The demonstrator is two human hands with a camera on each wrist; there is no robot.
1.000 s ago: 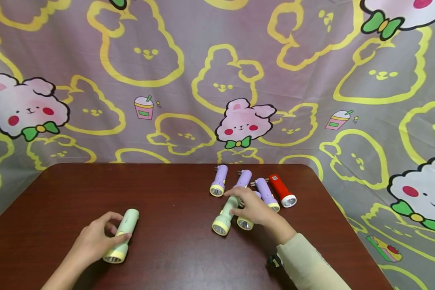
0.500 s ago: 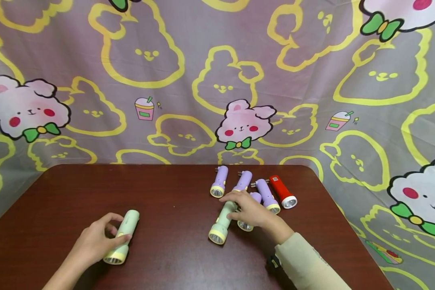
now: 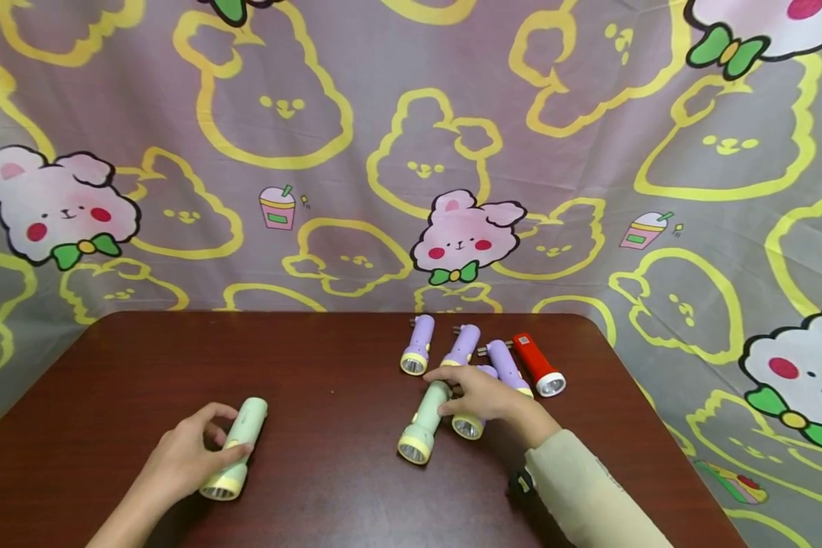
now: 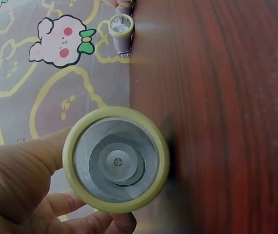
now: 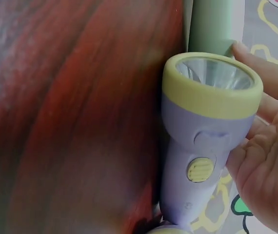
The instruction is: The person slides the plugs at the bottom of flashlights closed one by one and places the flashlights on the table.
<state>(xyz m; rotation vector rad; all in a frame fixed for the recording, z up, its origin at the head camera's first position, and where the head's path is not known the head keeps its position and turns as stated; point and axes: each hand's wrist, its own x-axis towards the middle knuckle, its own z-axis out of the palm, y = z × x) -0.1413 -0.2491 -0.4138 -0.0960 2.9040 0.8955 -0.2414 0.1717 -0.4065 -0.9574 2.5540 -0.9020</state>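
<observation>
My left hand (image 3: 190,455) grips a pale green flashlight (image 3: 250,418) with a yellow rim, thumb on its near side and fingers round the far side. Its round lens (image 4: 118,163) faces the left wrist camera. On the right, my right hand (image 3: 482,396) has thumb and fingers about the tail of a second green flashlight (image 3: 425,418), which lies lens toward me. A purple flashlight (image 3: 467,426) sits just right of it, partly covered by that hand. In the right wrist view, the purple flashlight (image 5: 197,146) hides part of the fingers.
Behind the right hand lie more purple flashlights with plug prongs: one at the back (image 3: 420,342), one beside it (image 3: 462,346) and one farther right (image 3: 507,365). A red flashlight (image 3: 537,364) lies at the far right. A printed cloth (image 3: 342,183) hangs behind the brown table (image 3: 315,487).
My right hand has brought the second green flashlight toward me, away from the purple ones, and now moves slightly right against it. The left hand stays on its flashlight.
</observation>
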